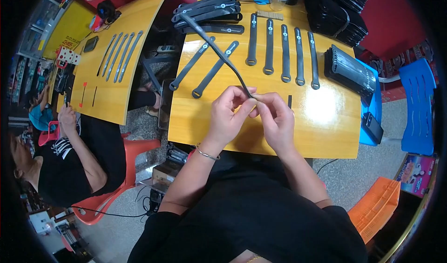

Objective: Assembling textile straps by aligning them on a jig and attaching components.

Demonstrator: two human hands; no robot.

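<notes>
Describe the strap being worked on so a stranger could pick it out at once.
Start at the yellow wooden table in front of the person. Black straps lie flat across its top; one long black strap rises from the near edge, its end pinched between the left hand and right hand. It alone is lifted and held.
</notes>
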